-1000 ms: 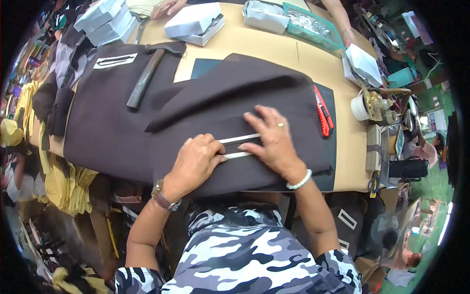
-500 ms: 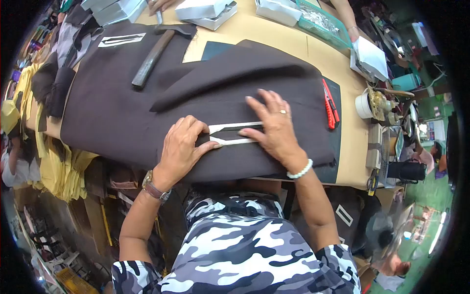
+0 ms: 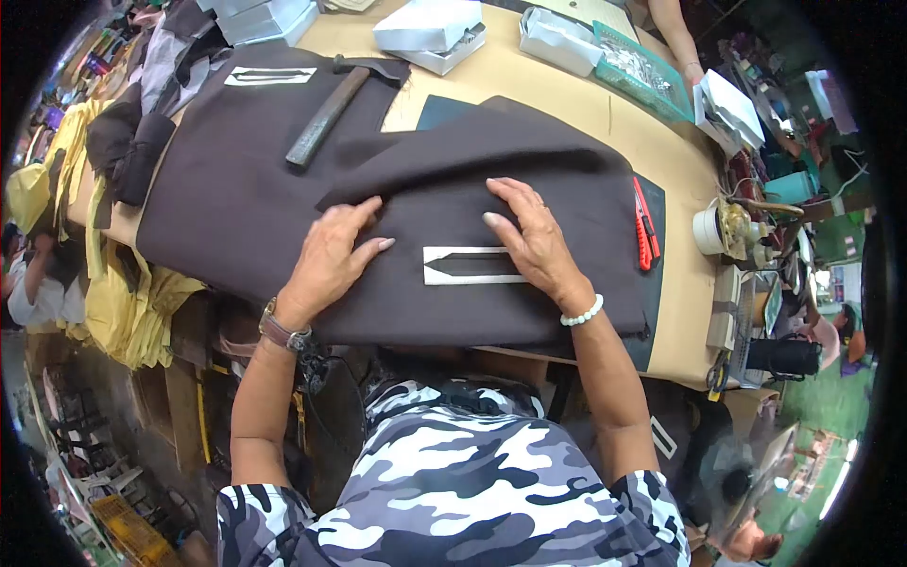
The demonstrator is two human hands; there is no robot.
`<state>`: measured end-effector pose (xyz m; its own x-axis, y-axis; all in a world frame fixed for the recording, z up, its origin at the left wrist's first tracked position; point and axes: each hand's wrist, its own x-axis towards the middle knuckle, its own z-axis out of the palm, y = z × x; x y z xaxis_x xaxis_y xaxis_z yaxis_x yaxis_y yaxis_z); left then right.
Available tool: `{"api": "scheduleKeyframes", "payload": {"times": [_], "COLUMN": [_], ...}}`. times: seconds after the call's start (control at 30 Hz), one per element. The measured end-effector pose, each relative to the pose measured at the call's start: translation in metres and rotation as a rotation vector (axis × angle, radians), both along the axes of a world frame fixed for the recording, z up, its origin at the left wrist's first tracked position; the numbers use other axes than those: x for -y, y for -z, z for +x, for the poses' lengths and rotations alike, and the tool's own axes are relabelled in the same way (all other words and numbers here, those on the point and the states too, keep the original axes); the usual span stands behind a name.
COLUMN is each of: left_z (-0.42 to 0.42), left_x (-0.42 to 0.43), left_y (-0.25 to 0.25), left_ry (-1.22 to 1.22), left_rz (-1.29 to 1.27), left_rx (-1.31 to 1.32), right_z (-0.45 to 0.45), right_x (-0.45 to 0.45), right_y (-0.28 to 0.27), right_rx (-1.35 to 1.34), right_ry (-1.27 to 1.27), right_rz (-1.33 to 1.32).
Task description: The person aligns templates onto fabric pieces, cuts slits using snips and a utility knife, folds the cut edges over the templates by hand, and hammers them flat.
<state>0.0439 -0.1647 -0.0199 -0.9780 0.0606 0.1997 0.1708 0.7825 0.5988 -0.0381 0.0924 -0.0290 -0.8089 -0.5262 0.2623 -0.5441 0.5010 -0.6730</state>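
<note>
Dark brown fabric [image 3: 236,208] lies spread over the table, with a raised fold behind my hands. A white rectangular strip frame [image 3: 436,267] with a slit inside it lies on the fabric; my right forearm side hides its right end. My left hand [image 3: 333,250] is at the left of this frame, apart from it, thumb and fingers spread. Over the right part of the frame is my right hand [image 3: 540,244], its fingers parted and nothing held. Whether its fingertips touch the cloth, I cannot tell.
A hammer [image 3: 326,115] rests on the fabric near a second white frame [image 3: 270,77]. A red cutter knife [image 3: 645,225] lies at the right. White boxes [image 3: 427,25] and a green basket [image 3: 642,71] of small parts stand behind. Another person's arm [image 3: 673,36] reaches in there.
My left hand has let go of the frame's left end and moved left and up. The right hand has shifted slightly, still spread. The view has turned a little.
</note>
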Motion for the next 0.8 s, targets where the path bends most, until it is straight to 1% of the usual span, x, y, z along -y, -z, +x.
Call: {"api": "scheduleKeyframes", "payload": {"times": [0.03,0.07,0.1,0.17,0.2,0.27,0.3,0.33,0.37,0.4,0.43,0.5,0.6,0.63,0.67,0.7,0.73,0.77,0.8], "left_z": [0.000,-0.002,-0.004,-0.008,-0.010,-0.014,-0.016,-0.012,-0.011,-0.004,0.001,0.013,0.042,0.055,0.073,0.094,0.111,0.132,0.159], "left_x": [0.001,0.002,0.001,0.006,0.009,0.020,0.030,0.039,0.045,0.054,0.062,0.067,0.084,0.095,0.101,0.118,0.116,0.133,0.152], "left_y": [0.000,0.001,-0.003,-0.019,-0.034,-0.064,-0.075,-0.093,-0.105,-0.117,-0.125,-0.137,-0.153,-0.157,-0.164,-0.168,-0.168,-0.165,-0.152], "left_ry": [0.001,-0.001,0.030,0.017,0.012,-0.053,-0.111,-0.140,-0.189,-0.176,-0.167,-0.243,-0.373,-0.430,-0.479,-0.565,-0.710,-0.716,-0.804], "left_rz": [0.043,0.084,0.009,-0.123,-0.189,-0.071,-0.091,-0.087,-0.023,0.045,0.099,0.119,0.125,0.089,0.106,0.012,-0.128,-0.462,-0.485], "left_rx": [0.069,0.137,-0.007,-0.125,-0.184,-0.391,-0.466,-0.478,-0.540,-0.480,-0.486,-0.582,-0.722,-0.786,-0.793,-0.761,-0.789,-0.801,-0.683], "right_z": [-0.003,-0.005,-0.006,-0.010,-0.019,-0.040,-0.042,-0.050,-0.058,-0.062,-0.060,-0.055,-0.043,-0.034,-0.022,-0.007,0.012,0.030,0.050], "right_x": [-0.001,-0.002,0.000,0.005,0.004,0.002,0.008,0.010,0.016,0.023,0.031,0.057,0.094,0.106,0.119,0.130,0.141,0.152,0.162], "right_y": [0.001,0.001,-0.002,-0.011,-0.019,-0.040,-0.058,-0.065,-0.075,-0.086,-0.094,-0.108,-0.118,-0.121,-0.124,-0.125,-0.124,-0.118,-0.108], "right_rx": [-0.006,-0.048,-0.089,-0.218,-0.158,-0.034,0.122,0.092,0.109,0.129,0.028,-0.182,-0.443,-0.368,-0.292,-0.338,-0.384,-0.372,-0.358], "right_ry": [0.002,-0.017,-0.036,-0.086,-0.148,-0.268,-0.196,-0.212,-0.249,-0.284,-0.317,-0.382,-0.376,-0.306,-0.236,-0.281,-0.328,-0.390,-0.452], "right_rz": [-0.010,0.035,0.080,0.126,0.210,0.384,0.316,0.224,0.182,0.141,0.121,0.077,-0.174,-0.228,-0.280,-0.307,-0.334,-0.275,-0.216]}}
